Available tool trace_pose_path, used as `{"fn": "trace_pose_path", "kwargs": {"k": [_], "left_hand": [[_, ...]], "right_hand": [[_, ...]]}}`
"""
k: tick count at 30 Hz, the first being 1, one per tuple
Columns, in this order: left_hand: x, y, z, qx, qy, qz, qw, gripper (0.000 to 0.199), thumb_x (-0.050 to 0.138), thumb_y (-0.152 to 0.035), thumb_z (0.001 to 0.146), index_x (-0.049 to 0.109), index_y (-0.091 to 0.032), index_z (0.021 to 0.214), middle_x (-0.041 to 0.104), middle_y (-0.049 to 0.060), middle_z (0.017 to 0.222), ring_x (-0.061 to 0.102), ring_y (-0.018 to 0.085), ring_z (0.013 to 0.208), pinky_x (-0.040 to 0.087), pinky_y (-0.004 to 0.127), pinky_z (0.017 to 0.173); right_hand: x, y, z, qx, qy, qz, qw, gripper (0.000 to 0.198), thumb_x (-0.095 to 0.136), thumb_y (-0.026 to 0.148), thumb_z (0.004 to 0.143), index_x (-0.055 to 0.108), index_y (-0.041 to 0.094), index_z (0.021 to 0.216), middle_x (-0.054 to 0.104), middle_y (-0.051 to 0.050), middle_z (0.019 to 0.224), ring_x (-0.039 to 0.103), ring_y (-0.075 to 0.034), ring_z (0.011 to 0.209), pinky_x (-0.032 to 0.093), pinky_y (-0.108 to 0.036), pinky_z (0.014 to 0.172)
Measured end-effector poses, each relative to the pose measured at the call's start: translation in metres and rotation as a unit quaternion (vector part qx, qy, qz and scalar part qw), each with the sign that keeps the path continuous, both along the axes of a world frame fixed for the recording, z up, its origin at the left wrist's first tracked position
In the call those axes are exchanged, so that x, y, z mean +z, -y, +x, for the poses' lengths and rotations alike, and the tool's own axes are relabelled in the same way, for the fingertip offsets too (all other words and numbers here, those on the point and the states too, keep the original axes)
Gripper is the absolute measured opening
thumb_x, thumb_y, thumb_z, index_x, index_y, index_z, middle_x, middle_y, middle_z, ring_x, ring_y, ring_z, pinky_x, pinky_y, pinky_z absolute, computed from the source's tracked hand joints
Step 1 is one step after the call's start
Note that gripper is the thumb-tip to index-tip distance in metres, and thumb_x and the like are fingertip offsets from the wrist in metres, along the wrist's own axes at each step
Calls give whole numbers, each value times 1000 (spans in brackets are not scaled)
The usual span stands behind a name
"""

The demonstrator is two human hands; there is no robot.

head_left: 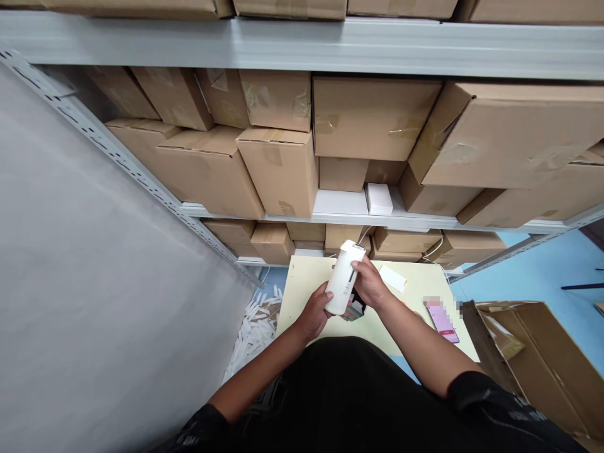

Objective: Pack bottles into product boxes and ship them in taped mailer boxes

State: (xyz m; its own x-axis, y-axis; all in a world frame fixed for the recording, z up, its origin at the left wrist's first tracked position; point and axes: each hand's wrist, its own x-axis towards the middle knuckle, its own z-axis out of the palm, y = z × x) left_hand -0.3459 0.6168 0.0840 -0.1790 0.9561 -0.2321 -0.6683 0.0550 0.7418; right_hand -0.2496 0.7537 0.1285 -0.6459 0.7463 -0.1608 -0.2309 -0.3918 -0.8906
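Both hands hold a white, rounded bottle-like cylinder above the table, tilted with its top end leaning right. On its side are dark printed markings and a narrow dark slot; its exact kind I cannot tell. My left hand is closed around the lower end, thumb on the near face. The fingers of my right hand wrap the upper right side, and that thumb lies near the top. Partly hidden behind the cylinder and right hand, a dark and greenish item lies on the pale yellow table.
A phone with a pink screen and a white card-like item lie on the table's right. Behind stand shelves packed with cardboard boxes. White strips are heaped at left; an open carton stands at right.
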Motion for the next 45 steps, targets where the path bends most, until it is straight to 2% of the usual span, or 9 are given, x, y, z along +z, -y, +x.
{"fn": "trace_pose_path", "kwargs": {"k": [6, 12, 20, 26, 29, 32, 36, 41, 45], "left_hand": [[-4, 1, 0, 43, -86, 36, 995, 72, 90, -39, 71, 56, -23, 133, 66, 10, 130, 64, 29, 117, 55, 39, 93], [-8, 7, -5, -37, 12, 39, 998, 72, 70, -62, 83, 56, -16, 138, 69, 18, 121, 68, 36, 109, 57, 45, 83], [-1, 8, 0, 57, -76, 25, 995, 79, 90, -44, 73, 52, -24, 139, 66, 11, 126, 67, 28, 109, 55, 38, 87], [1, 13, -3, 22, -65, 37, 997, 76, 86, -46, 75, 57, -18, 139, 70, 15, 121, 69, 32, 105, 56, 40, 83], [-2, 11, 0, 4, -123, 39, 992, 77, 87, -46, 75, 57, -18, 140, 70, 14, 124, 67, 33, 109, 56, 41, 87], [-2, 6, 6, -8, -231, 28, 972, 77, 85, -47, 78, 55, -21, 144, 70, 11, 126, 66, 32, 110, 55, 41, 91], [-10, -5, 11, -63, -327, 64, 941, 71, 74, -52, 89, 52, -24, 150, 67, 12, 133, 64, 33, 117, 53, 47, 99], [-51, -34, 3, -20, -466, 52, 883, 40, 65, -49, 96, 74, -25, 126, 57, 14, 147, 46, 36, 143, 34, 56, 123], [-80, -71, 0, -85, -543, 27, 835, 25, 75, -40, 86, 82, -24, 103, 55, 11, 152, 34, 39, 150, 23, 59, 127]], "right_hand": [[-3, 4, -7, -84, 30, 36, 995, 58, 86, 47, 70, 56, 29, 116, 71, 1, 98, 65, -22, 84, 54, -33, 72], [-3, 1, -3, 20, -26, -22, 999, 41, 72, 44, 76, 64, 26, 111, 72, -1, 94, 67, -24, 83, 55, -38, 74], [-8, 9, -6, -61, -19, 70, 996, 49, 86, 37, 71, 63, 28, 113, 69, -2, 106, 65, -20, 93, 53, -34, 85], [-12, -3, 18, -187, 49, 148, 970, 47, 77, 55, 81, 56, 29, 114, 66, -2, 107, 64, -20, 94, 55, -37, 83], [1, -9, 27, -133, 102, 189, 968, 57, 75, 60, 80, 60, 27, 125, 67, -7, 125, 63, -27, 114, 53, -41, 93], [12, -6, 29, -66, 156, 187, 968, 62, 82, 56, 76, 64, 24, 126, 72, -8, 120, 66, -29, 110, 53, -43, 94], [11, -7, 41, -93, 200, 181, 958, 60, 86, 49, 71, 66, 24, 122, 75, -7, 113, 68, -28, 101, 54, -41, 88], [-1, -25, 86, -212, 237, 213, 924, 58, 83, 48, 71, 66, 20, 120, 74, -9, 110, 66, -28, 96, 53, -42, 87], [-8, -35, 114, -290, 243, 233, 896, 59, 80, 48, 74, 62, 19, 122, 72, -8, 107, 64, -26, 94, 51, -41, 87]]}}
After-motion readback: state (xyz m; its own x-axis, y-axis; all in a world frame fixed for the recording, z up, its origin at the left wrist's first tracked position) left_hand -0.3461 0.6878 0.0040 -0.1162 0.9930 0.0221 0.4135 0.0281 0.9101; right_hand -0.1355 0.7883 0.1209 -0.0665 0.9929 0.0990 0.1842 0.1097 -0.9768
